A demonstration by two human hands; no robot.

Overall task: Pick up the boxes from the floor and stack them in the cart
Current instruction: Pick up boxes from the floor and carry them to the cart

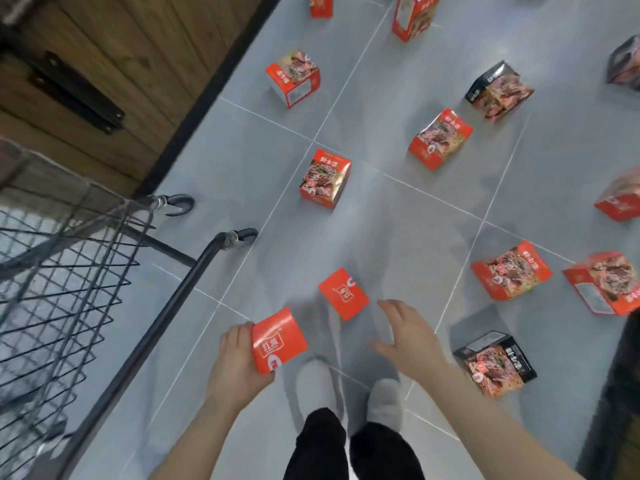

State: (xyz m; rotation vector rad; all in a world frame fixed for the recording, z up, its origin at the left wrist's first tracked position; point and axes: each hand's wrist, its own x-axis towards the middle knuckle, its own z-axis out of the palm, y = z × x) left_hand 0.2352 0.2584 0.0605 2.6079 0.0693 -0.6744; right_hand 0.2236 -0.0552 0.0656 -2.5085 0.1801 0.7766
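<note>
1. Red carton (279, 340) sits gripped in the left hand (237, 367), fingers curled round its side; the right hand (408, 337) hangs open, fingers spread, just beside a second red box (343, 294) on the floor (398, 220).
2. Risk: the one-handed hold covers only one edge, so the carton could slip on the way to the cart (69, 271), which stands to the left.
3. Risk: boxes lie close to the feet (348, 393); a step could kick or crush one.
4. Grey glossy tiles carry many scattered red and black boxes; a wooden wall (121, 64) rises behind the cart.
</note>
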